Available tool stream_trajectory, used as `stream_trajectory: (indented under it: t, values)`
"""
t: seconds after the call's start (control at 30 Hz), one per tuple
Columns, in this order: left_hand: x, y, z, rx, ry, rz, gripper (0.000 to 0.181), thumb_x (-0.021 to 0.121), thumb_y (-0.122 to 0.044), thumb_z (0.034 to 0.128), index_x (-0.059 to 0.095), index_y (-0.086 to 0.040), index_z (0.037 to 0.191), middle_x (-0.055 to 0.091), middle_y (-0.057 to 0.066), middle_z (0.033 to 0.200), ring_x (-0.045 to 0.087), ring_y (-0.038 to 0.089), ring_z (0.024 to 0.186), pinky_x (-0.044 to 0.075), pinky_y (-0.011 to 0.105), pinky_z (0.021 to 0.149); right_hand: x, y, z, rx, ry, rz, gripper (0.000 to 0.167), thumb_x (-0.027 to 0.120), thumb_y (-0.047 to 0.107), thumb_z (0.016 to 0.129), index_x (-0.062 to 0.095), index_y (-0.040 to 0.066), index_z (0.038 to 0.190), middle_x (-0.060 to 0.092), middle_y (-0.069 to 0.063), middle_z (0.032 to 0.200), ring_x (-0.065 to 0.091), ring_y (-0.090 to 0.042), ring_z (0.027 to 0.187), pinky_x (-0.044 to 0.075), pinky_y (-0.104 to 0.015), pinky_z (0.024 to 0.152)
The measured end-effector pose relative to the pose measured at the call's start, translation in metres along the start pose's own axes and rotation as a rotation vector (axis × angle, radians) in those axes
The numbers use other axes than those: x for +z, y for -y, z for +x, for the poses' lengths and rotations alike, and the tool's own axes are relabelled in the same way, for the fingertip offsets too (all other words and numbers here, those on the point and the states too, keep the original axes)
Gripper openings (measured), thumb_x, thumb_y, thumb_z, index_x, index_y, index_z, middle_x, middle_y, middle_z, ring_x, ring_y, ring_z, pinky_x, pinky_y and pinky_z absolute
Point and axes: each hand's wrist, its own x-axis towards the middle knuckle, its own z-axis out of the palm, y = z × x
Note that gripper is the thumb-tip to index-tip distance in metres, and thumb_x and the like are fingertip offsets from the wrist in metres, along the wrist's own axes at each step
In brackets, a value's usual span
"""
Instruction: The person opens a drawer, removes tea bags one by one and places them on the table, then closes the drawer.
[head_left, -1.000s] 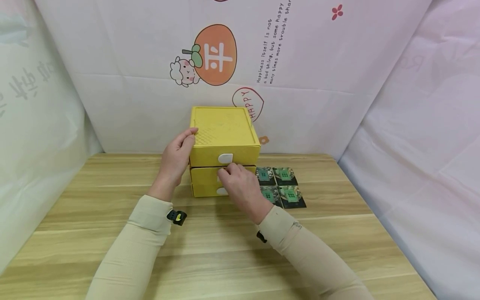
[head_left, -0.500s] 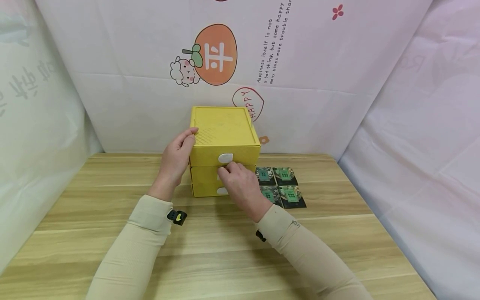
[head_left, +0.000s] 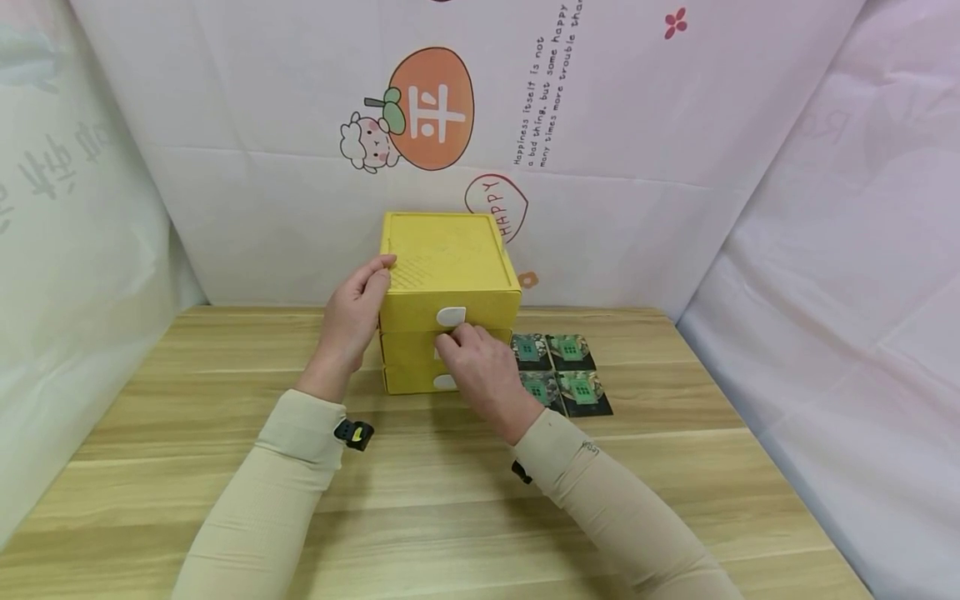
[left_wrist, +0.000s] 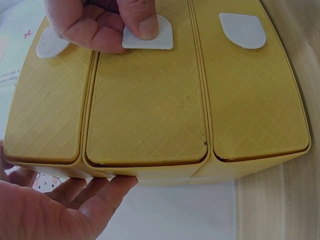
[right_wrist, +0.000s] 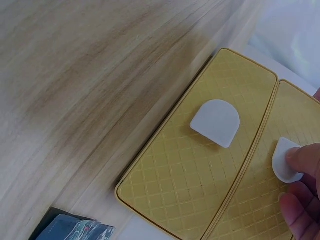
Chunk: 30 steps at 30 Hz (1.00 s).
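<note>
One yellow box [head_left: 450, 250] stands at the far middle of the bench [head_left: 427, 517], just before a white cloth [head_left: 637, 225]. I count three stacked drawer fronts [left_wrist: 145, 110] and three white tabs [left_wrist: 242, 31], one on each. Two hands are on it: the right hand [head_left: 483, 367] has its fingers clamped on the middle tab [left_wrist: 162, 37], thumb on top; the left hand [head_left: 350, 312] rests its fingers loosely against the left side, tips at the top edge. Four cards [head_left: 581, 392] lie to the right, in two rows; the right hand and the box partly cover the left pair. From the right wrist, one dark card is cut off, its print unreadable.
</note>
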Motion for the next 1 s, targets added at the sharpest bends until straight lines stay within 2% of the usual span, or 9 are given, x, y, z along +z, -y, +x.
stream_trajectory:
  t: [0.4,0.7,0.83,1.0]
  values:
    - [0.001,0.001,0.001,0.002,-0.003,0.003,0.048,0.040,-0.050,0.1093,0.057,-0.031,0.151,0.053,-0.006,0.153,0.027,0.009,0.045,0.028,0.026,0.043,-0.003,0.000,-0.002,0.004,-0.007,0.000,0.006,0.069,0.014,0.101,0.066,0.009,0.104,0.066,-0.007,0.096,0.061,-0.020,0.074,0.056,-0.032,0.057]
    - [0.000,0.000,0.001,0.012,-0.007,0.012,0.048,0.041,-0.048,0.1097,0.056,-0.031,0.152,0.052,-0.006,0.156,0.027,0.010,0.047,0.028,0.026,0.044,-0.008,-0.001,-0.006,-0.009,-0.022,0.027,0.012,0.072,0.011,0.099,0.066,0.010,0.109,0.067,-0.007,0.099,0.064,-0.019,0.079,0.057,-0.031,0.061]
    - [0.000,0.000,0.001,0.013,-0.010,0.016,0.048,0.040,-0.048,0.1096,0.057,-0.030,0.151,0.051,-0.007,0.157,0.028,0.012,0.050,0.030,0.027,0.047,-0.008,0.003,-0.009,-0.032,0.015,0.011,0.012,0.075,0.008,0.097,0.067,0.011,0.106,0.069,-0.006,0.097,0.066,-0.019,0.078,0.057,-0.032,0.058]
    - [0.001,0.000,0.001,0.009,-0.009,0.012,0.049,0.041,-0.049,0.1090,0.057,-0.030,0.151,0.051,-0.008,0.157,0.028,0.012,0.052,0.030,0.027,0.047,-0.005,0.007,-0.012,-0.051,0.113,-0.023,0.008,0.076,0.008,0.095,0.071,0.012,0.101,0.073,-0.005,0.099,0.068,-0.018,0.078,0.059,-0.033,0.060]
